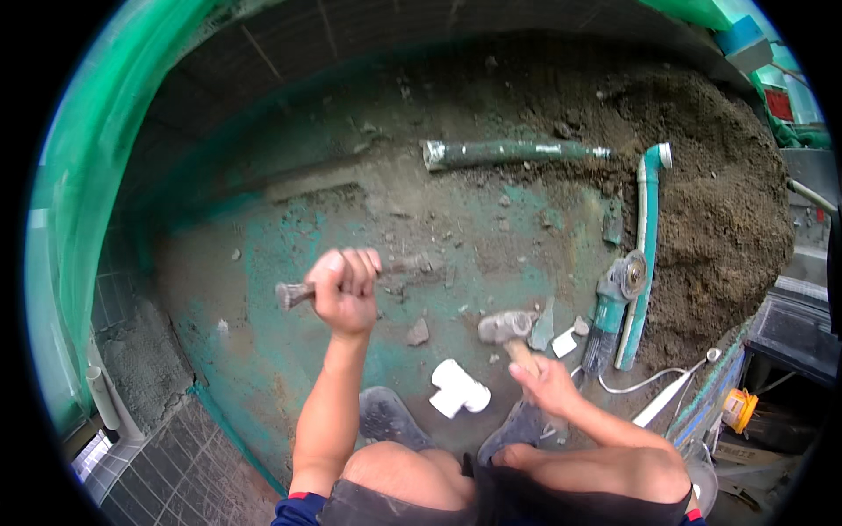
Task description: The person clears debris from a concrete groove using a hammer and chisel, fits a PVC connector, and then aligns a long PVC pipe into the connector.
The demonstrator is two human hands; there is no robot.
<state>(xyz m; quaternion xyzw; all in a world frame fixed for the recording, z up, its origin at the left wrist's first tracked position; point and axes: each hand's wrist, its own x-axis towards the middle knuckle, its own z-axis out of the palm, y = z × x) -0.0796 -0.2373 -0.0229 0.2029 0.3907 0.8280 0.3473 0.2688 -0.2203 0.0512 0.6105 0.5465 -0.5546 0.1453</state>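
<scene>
While my left hand [345,287] is wrapped in a fist around a steel chisel [295,295] above the green-stained floor [289,359], its struck end pointing left and its far end too blurred to read, my right hand [553,387] is closed around the wooden handle of a club hammer [507,327], the head well apart from the chisel. A white pipe tee [460,391] lies near my boots [388,414]. To the right, an angle grinder [614,302] lies beside an elbowed pipe [647,237], near heaped soil [724,202].
</scene>
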